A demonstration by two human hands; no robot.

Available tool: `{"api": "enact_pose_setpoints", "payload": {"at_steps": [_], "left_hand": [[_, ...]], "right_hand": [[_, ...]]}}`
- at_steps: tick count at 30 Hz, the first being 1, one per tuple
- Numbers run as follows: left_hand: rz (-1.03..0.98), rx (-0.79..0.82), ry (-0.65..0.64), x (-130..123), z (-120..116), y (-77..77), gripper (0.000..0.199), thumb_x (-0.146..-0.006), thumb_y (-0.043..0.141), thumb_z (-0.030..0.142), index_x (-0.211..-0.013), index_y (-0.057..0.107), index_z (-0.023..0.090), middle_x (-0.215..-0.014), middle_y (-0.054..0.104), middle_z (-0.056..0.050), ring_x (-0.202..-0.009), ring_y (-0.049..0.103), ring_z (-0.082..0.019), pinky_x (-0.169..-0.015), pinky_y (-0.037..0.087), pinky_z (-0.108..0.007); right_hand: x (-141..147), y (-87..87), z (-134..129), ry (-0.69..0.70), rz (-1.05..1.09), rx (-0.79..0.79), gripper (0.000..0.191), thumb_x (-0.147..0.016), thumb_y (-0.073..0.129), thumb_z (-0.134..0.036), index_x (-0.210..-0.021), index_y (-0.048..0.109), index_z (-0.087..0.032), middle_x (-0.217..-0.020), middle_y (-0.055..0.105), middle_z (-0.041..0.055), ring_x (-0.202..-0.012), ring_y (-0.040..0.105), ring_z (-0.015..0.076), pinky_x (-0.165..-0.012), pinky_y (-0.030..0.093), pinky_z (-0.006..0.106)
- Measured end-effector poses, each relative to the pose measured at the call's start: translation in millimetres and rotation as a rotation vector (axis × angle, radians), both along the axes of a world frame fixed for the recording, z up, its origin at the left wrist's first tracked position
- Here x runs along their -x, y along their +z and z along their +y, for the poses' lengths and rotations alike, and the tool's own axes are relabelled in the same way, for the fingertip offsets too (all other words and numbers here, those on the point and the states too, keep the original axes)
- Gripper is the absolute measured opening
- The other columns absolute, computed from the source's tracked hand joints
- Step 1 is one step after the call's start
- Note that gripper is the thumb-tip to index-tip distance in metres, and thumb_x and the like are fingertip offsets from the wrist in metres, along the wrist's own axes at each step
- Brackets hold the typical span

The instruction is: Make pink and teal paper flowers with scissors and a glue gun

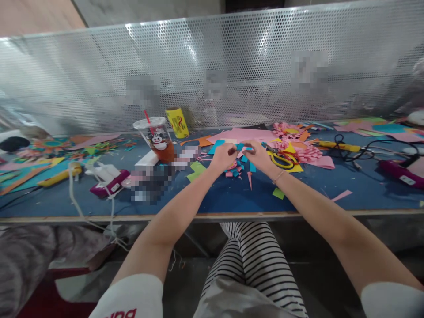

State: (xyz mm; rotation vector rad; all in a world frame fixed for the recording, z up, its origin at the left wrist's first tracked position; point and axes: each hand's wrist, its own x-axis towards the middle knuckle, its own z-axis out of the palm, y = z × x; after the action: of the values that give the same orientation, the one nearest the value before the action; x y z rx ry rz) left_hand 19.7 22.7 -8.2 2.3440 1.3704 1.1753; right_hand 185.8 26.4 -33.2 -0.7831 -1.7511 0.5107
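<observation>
My left hand point(225, 157) and my right hand point(255, 153) are close together over small pink and blue paper pieces point(235, 169) on the blue table. The fingers of my right hand are pinched on a small light pink paper piece point(241, 153). My left hand has its fingers curled in beside it; what they hold is too small to make out. Right of my right hand lie scissors with yellow handles point(283, 161), on yellow paper. Large pink sheets point(247, 134) lie behind both hands.
Left of my hands stand a plastic cup with a red straw point(162, 143) and a yellow box point(178, 123). Purple power strips point(111, 184), cords and yellow glue guns point(341, 146) lie at both sides. A perforated metal screen point(198, 66) rises behind the table point(225, 201).
</observation>
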Motion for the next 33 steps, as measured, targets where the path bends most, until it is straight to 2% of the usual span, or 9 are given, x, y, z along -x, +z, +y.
{"api": "enact_pose_setpoints", "payload": {"at_steps": [2, 5, 10, 14, 19, 25, 33], "left_hand": [[0.149, -0.076, 0.046, 1.2, -1.7, 1.7, 0.009, -0.076, 0.054, 0.022, -0.073, 0.060, 0.017, -0.077, 0.064, -0.004, -0.076, 0.058, -0.015, -0.074, 0.045, -0.027], [0.279, -0.109, 0.089, 3.4, -5.4, 3.4, 0.011, -0.076, 0.052, 0.020, -0.081, 0.062, 0.016, -0.083, 0.064, -0.007, -0.080, 0.059, -0.018, -0.071, 0.043, -0.028], [0.511, -0.110, 0.178, 3.1, -14.3, 6.8, 0.019, -0.077, 0.052, 0.021, -0.091, 0.063, 0.016, -0.090, 0.063, -0.011, -0.088, 0.059, -0.024, -0.067, 0.042, -0.031], [0.653, -0.120, 0.189, -4.3, -21.8, 9.4, 0.026, -0.080, 0.047, 0.018, -0.102, 0.061, 0.012, -0.098, 0.062, -0.015, -0.099, 0.057, -0.029, -0.075, 0.044, -0.035], [0.720, -0.131, 0.198, -12.6, -29.7, 11.7, 0.034, -0.081, 0.045, 0.014, -0.113, 0.057, 0.009, -0.107, 0.061, -0.018, -0.109, 0.052, -0.029, -0.086, 0.044, -0.038], [0.767, -0.147, 0.222, -14.7, -33.4, 13.5, 0.034, -0.082, 0.045, 0.014, -0.112, 0.058, 0.008, -0.108, 0.061, -0.018, -0.109, 0.053, -0.029, -0.088, 0.044, -0.038], [0.805, -0.167, 0.251, -16.2, -37.5, 15.6, 0.029, -0.078, 0.050, 0.013, -0.103, 0.064, 0.010, -0.098, 0.065, -0.015, -0.107, 0.054, -0.026, -0.087, 0.044, -0.035]], "right_hand": [[0.5, 3.1, -6.9, -0.035, -0.073, -0.090, 0.036, -0.076, 0.054, -0.026, -0.112, 0.055, -0.023, -0.118, 0.056, 0.0089, -0.114, 0.051, 0.0228, -0.091, 0.047, 0.041], [4.7, 7.8, -18.1, -0.040, -0.166, -0.189, 0.045, -0.078, 0.057, -0.028, -0.122, 0.049, -0.024, -0.124, 0.052, 0.0101, -0.119, 0.047, 0.0254, -0.098, 0.042, 0.046], [17.0, 8.4, -26.9, 0.001, -0.199, -0.244, 0.059, -0.077, 0.060, -0.029, -0.133, 0.040, -0.024, -0.132, 0.046, 0.0109, -0.126, 0.041, 0.0268, -0.106, 0.035, 0.047], [22.1, 6.6, -28.9, 0.061, -0.201, -0.223, 0.061, -0.078, 0.059, -0.030, -0.135, 0.039, -0.024, -0.134, 0.046, 0.0102, -0.128, 0.040, 0.0260, -0.110, 0.031, 0.046], [23.2, 8.2, -31.9, 0.111, -0.202, -0.180, 0.059, -0.075, 0.057, -0.020, -0.132, 0.044, -0.025, -0.134, 0.048, 0.0084, -0.127, 0.042, 0.0244, -0.110, 0.032, 0.045], [24.3, 8.1, -31.2, 0.122, -0.173, -0.174, 0.055, -0.073, 0.058, -0.019, -0.128, 0.049, -0.022, -0.129, 0.051, 0.0103, -0.123, 0.046, 0.0239, -0.109, 0.034, 0.044], [24.8, 6.7, -29.8, 0.100, -0.129, -0.181, 0.052, -0.070, 0.053, -0.013, -0.121, 0.056, -0.022, -0.123, 0.058, 0.0087, -0.117, 0.052, 0.0228, -0.105, 0.040, 0.044]]}}
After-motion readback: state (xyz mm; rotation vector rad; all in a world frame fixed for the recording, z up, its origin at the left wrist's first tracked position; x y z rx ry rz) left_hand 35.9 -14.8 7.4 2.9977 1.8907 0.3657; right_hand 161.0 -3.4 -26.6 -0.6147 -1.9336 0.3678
